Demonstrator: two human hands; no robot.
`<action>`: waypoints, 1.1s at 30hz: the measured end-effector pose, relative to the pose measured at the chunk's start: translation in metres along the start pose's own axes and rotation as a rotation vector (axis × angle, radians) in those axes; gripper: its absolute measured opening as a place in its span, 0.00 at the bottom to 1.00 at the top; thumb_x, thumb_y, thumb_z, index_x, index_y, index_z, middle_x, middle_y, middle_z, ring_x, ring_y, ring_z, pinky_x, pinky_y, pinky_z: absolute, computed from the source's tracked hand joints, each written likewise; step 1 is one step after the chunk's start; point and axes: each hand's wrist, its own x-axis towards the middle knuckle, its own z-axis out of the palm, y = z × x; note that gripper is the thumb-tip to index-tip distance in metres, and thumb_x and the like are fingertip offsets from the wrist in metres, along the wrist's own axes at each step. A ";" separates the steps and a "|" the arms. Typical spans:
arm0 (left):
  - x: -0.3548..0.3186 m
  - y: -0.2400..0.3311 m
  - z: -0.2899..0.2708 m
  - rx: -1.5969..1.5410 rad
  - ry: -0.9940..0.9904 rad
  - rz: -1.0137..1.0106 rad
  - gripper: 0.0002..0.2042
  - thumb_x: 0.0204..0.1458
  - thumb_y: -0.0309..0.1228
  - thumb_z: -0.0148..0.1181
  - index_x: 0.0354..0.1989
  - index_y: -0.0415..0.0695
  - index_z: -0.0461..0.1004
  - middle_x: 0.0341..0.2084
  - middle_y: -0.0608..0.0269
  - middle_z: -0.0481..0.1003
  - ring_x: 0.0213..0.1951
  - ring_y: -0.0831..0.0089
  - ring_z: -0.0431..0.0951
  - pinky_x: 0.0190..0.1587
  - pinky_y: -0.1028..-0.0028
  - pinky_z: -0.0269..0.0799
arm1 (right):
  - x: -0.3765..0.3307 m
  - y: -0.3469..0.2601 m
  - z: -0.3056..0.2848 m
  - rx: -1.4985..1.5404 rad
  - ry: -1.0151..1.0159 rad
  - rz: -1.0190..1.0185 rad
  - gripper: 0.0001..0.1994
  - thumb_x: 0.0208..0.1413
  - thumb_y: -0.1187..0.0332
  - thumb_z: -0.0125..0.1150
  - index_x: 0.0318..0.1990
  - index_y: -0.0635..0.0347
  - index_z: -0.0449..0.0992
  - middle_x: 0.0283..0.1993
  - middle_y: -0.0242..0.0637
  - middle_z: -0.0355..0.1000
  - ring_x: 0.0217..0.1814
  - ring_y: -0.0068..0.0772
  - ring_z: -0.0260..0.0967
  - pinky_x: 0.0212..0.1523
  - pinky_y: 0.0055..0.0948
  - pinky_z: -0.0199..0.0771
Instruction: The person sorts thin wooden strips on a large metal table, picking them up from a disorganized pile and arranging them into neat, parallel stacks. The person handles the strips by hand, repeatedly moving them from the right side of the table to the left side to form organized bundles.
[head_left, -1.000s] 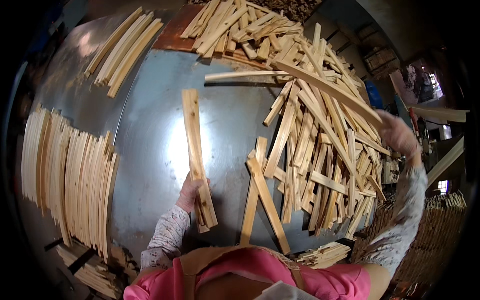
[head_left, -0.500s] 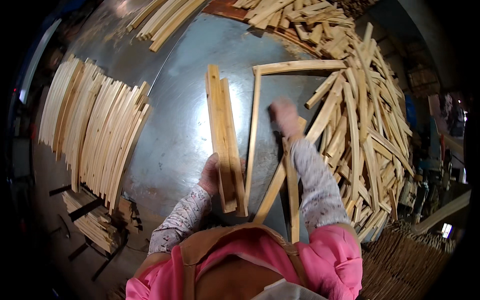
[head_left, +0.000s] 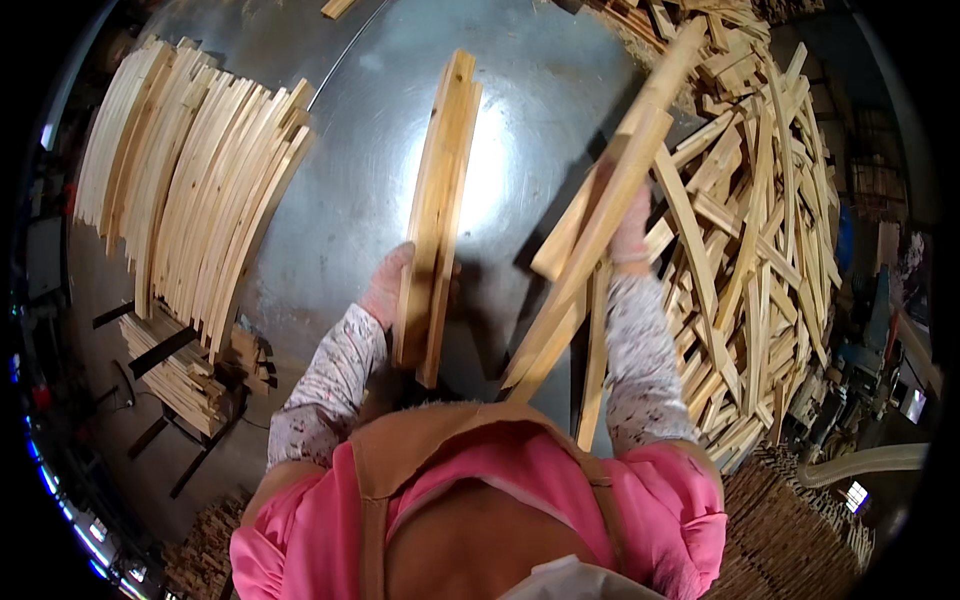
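Strips [head_left: 432, 200], left of heap [head_left: 750, 290], with row [head_left: 190, 190] farther left: pale, slender, clasped in left hand [head_left: 388, 285]; others [head_left: 583, 265] in right hand's [head_left: 630, 225] grasp.

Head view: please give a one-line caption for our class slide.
Left hand and right hand grip wooden strips, with a neat row left, jumbled pile right.
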 end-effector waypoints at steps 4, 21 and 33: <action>-0.002 -0.006 0.032 0.095 -0.047 0.072 0.35 0.66 0.59 0.52 0.66 0.38 0.70 0.55 0.46 0.79 0.53 0.48 0.81 0.59 0.47 0.77 | -0.101 -0.061 0.024 0.278 -0.325 0.613 0.18 0.62 0.54 0.70 0.46 0.61 0.82 0.35 0.36 0.79 0.37 0.26 0.77 0.35 0.32 0.79; -0.122 -0.007 0.031 1.215 0.539 0.412 0.44 0.56 0.40 0.72 0.77 0.38 0.55 0.60 0.41 0.75 0.63 0.57 0.75 0.70 0.62 0.70 | -0.309 -0.118 -0.001 0.422 -0.574 0.825 0.20 0.59 0.67 0.67 0.55 0.71 0.75 0.33 0.31 0.76 0.30 0.23 0.70 0.34 0.25 0.73; -0.181 0.005 0.008 2.122 1.220 0.151 0.46 0.52 0.51 0.70 0.80 0.58 0.54 0.70 0.52 0.65 0.67 0.52 0.70 0.66 0.54 0.69 | -0.268 -0.134 0.093 0.199 -0.301 0.678 0.30 0.61 0.62 0.60 0.67 0.73 0.71 0.55 0.46 0.79 0.54 0.36 0.75 0.60 0.32 0.72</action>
